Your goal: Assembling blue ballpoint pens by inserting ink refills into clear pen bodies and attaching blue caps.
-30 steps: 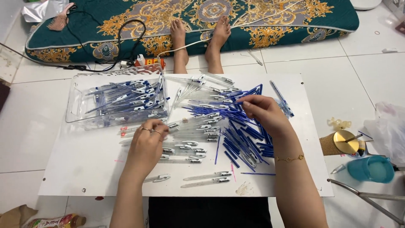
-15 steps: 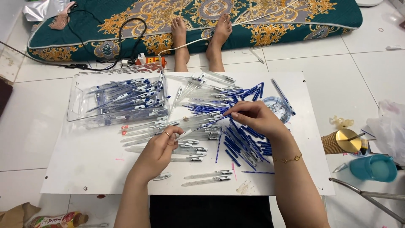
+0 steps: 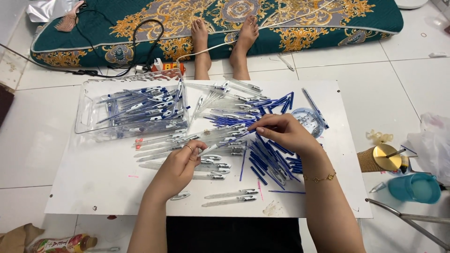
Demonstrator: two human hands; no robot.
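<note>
my left hand (image 3: 180,164) has lifted a clear pen tube (image 3: 220,140) off the white board (image 3: 93,182), fingers pinched on it. my right hand (image 3: 281,133) came in, fingers pinching a blue refill (image 3: 251,131) at its tip.

Clear glossy plastic pen barrels (image 3: 220,136), transparent hard plastic bin (image 3: 89,105), smooth matt white board (image 3: 93,178), glossy floor tiles (image 3: 37,140), patterned woven cloth mattress (image 3: 290,23), thin gold metal bracelet (image 3: 318,178) being worn.
</note>
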